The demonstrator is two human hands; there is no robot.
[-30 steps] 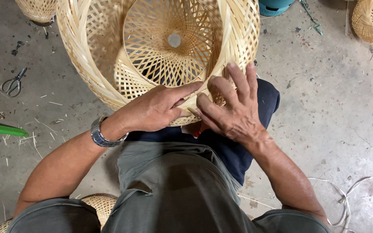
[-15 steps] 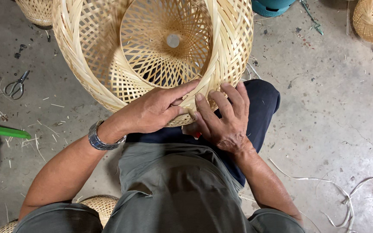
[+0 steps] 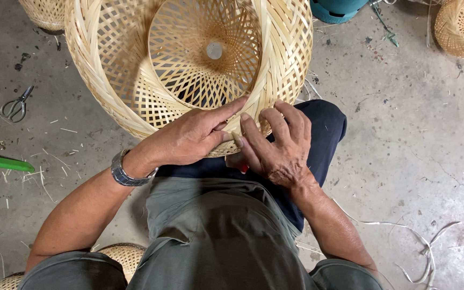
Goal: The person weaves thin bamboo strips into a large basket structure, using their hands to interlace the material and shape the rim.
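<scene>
Basket rim pinched by left hand; right hand fingers curl closed over it.

head view, straight down (close), over lap

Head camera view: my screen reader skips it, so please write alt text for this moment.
Seen from above, a seated person's left hand and right hand press together on the near rim of a large woven bamboo basket. Scissors lie on the concrete floor to the left.
</scene>
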